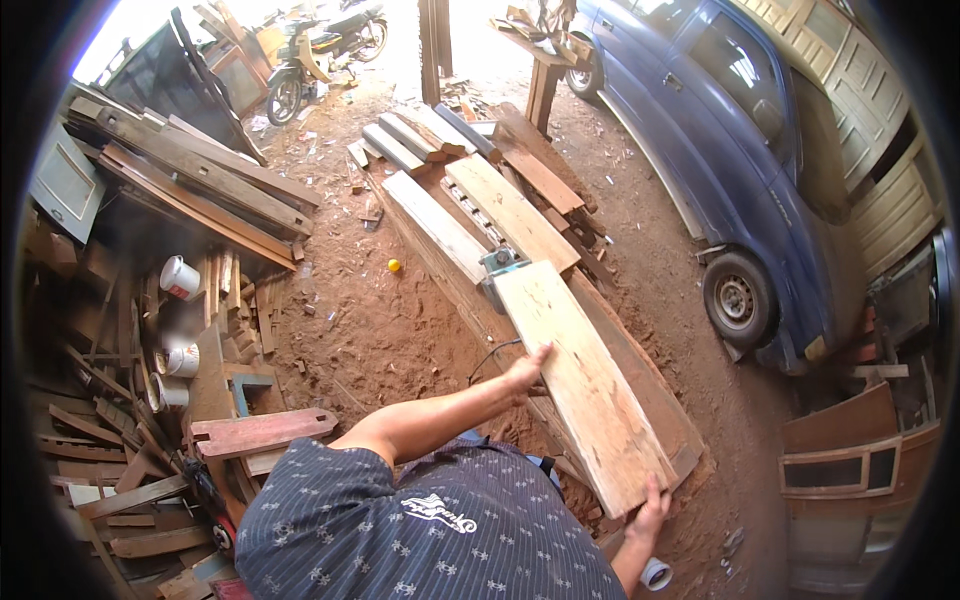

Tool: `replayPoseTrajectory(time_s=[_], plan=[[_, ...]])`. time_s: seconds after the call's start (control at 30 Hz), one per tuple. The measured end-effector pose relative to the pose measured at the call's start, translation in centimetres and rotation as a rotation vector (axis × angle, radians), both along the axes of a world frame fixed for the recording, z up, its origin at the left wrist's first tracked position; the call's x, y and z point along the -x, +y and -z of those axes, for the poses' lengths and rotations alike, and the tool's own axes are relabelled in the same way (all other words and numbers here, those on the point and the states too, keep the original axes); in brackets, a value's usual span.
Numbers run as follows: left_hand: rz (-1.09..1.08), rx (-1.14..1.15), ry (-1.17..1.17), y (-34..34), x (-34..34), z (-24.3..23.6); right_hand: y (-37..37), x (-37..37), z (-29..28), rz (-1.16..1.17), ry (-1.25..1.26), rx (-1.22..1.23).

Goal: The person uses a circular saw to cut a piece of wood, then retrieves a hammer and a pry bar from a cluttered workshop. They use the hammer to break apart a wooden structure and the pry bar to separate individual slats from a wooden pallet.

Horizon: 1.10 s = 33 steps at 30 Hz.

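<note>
A long pale wooden plank [590, 395] slants across the middle, held in both my hands above a wider brown board [640, 370]. My left hand [528, 370] grips its left edge near the middle, thumb on top and fingers underneath. At the near end, my right hand [652, 508] closes round the corner, its fingers partly hidden below. Just past the plank's far end sits a teal power tool [500, 264], partly covered by the plank. Beyond it lie another pale plank [512, 210] and a whitish beam [435, 225].
Stacked timber [190, 165] and scrap wood fill the left side, with white buckets [180, 277] among it. A blue vehicle [720, 130] stands at the right. A motorbike [325, 55] is parked at the back. A cable [490, 352] loops beside my left hand. A yellow object [394, 265] lies on the sawdust.
</note>
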<state>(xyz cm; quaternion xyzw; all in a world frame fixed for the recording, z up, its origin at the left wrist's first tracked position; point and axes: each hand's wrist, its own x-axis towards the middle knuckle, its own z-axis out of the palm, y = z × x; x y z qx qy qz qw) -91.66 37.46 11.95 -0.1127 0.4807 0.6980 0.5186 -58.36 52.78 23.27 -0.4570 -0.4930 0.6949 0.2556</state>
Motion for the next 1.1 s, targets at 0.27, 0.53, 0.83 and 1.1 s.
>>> replayPoseTrajectory(time_s=[0.27, 0.53, 0.83, 1.1], plan=[[-0.214, 0.166, 0.234, -1.4, 17.2, 0.8, 1.7, 18.7, 3.0, -0.173, 0.084, 0.113], [-0.228, 0.059, 0.104, 1.2, 37.5, 3.0, 7.1, 40.3, 9.8, -0.276, 0.045, 0.065], [-0.07, 0.464, 0.27, 1.4, 54.4, 12.8, 11.9, 60.2, 16.2, -0.42, -0.142, 0.054], [-0.047, 0.524, 0.256, -2.0, 52.2, 15.3, 11.8, 61.4, 23.0, -0.28, -0.503, 0.062]])
